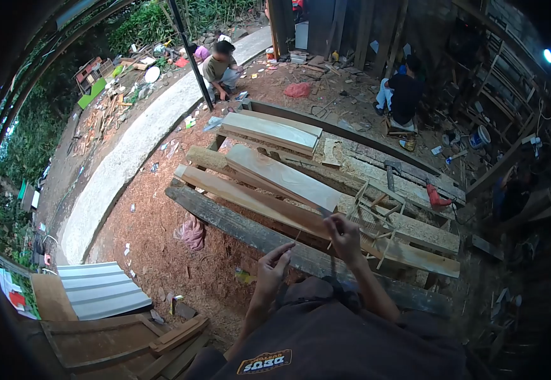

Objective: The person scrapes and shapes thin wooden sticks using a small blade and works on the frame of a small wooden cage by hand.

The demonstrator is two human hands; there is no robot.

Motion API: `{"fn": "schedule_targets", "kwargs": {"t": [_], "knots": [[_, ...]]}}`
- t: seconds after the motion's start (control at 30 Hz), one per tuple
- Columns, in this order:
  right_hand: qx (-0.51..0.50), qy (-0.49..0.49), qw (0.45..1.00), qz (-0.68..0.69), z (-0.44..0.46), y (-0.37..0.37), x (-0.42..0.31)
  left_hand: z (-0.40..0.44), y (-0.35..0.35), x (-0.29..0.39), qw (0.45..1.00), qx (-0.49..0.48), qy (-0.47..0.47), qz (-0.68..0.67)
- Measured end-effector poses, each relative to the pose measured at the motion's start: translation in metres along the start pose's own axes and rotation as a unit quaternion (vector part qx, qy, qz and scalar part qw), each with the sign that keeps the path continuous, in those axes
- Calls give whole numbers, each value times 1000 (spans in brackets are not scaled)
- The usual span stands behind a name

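My left hand [273, 265] is closed in a pinch in front of my body, with what looks like a thin wooden stick [298, 235] at its fingertips. Higher and to the right, my right hand [345, 239] is also closed; a small dark thing shows at its fingers, too unclear to name. Both hands are above the near side of a rough timber bench. Just beyond them lie a long plank [250, 197] and a wide pale board [281, 174]. A loose bundle of thin wooden strips [380, 206] rests right of my right hand.
A hammer [390, 176] and a red power tool [438, 196] lie on the bench's right side. More boards [272, 132] are stacked at its far side. One person [219, 68] crouches by the path; another [404, 92] sits at the back right. Wood shavings cover the ground.
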State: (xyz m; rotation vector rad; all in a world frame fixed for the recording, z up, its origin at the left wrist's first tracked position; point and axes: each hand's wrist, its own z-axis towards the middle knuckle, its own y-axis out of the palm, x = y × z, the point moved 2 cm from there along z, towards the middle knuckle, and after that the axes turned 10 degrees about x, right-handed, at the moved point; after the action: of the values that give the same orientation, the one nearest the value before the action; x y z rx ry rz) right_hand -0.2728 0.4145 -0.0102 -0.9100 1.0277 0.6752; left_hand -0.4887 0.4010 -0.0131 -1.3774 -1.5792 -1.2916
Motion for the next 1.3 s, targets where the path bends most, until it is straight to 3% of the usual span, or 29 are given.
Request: {"fn": "schedule_targets", "kwargs": {"t": [0.13,0.17,0.27,0.3,0.4,0.47,0.53,0.6,0.63,0.77,0.87,1.0,1.03,1.17,1.27,1.3], "knots": [[-193,-141,971,-22,-27,7,-19,5,2,-3,1000,-4,1,22],[-191,-143,971,-12,-29,9,-22,4,6,-2,999,-18,6,30],[-40,-57,997,28,-9,16,14,0,10,2,998,-27,18,45],[5,25,999,39,0,11,15,1,11,4,998,-26,23,49],[-48,-54,997,9,-5,7,-10,-1,9,-3,1000,-1,-18,8],[-159,-156,975,-19,-21,9,-26,3,9,-9,999,-10,12,40],[-155,-191,968,-55,-23,9,-18,5,12,-6,998,-16,32,55],[-14,-19,998,62,-7,11,6,4,17,0,998,-10,39,51],[11,52,998,-15,3,2,14,3,17,0,998,1,34,48],[-77,-57,995,33,-13,-1,-1,5,16,-4,999,21,17,28],[-198,-118,973,-28,-27,2,-6,4,21,-2,1000,-10,25,11],[-42,-7,998,37,-8,3,12,-2,22,1,999,-19,33,39],[-41,50,998,6,-4,-3,9,-3,21,-1,999,-16,29,29],[-141,-132,981,-19,-22,0,-24,-4,19,-4,1000,-14,18,-5],[-145,-152,978,-6,-23,8,-14,-5,19,0,1000,-8,23,-2],[-121,-72,990,13,-16,9,-8,-7,19,1,1000,-3,26,2]]}}
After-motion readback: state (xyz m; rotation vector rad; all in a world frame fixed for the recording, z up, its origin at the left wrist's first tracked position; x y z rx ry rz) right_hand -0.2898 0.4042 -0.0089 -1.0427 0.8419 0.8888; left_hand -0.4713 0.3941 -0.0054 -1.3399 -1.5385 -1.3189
